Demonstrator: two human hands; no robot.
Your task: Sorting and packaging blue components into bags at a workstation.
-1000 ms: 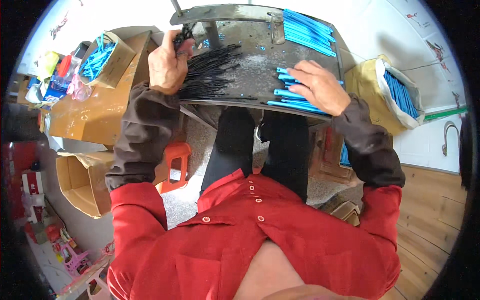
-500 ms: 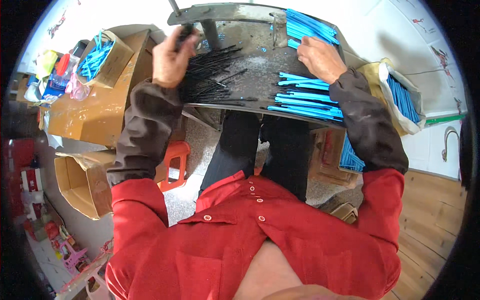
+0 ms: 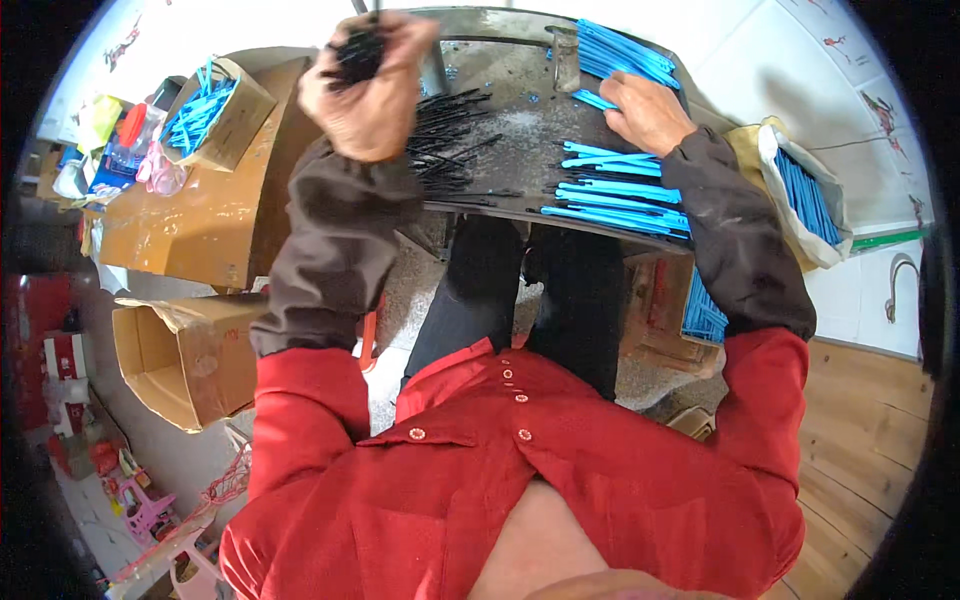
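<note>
Left hand (image 3: pixel 370 95) grips a black bundle (image 3: pixel 360 55); loose black rods (image 3: pixel 450 130) lie to its right on the bench (image 3: pixel 525 160). Right hand (image 3: pixel 650 112) grips a blue strip (image 3: pixel 594 99); a blue stack (image 3: pixel 625 52) lies beyond that hand, a blue pile (image 3: pixel 612 197) nearer.

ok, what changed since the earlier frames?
Left hand moved to the right, still holding the black bundle. Right hand left the near blue strips and moved away from the body, to a blue strip beside the far blue stack; grip unclear. Far stack, sack and open carton stayed put.
</note>
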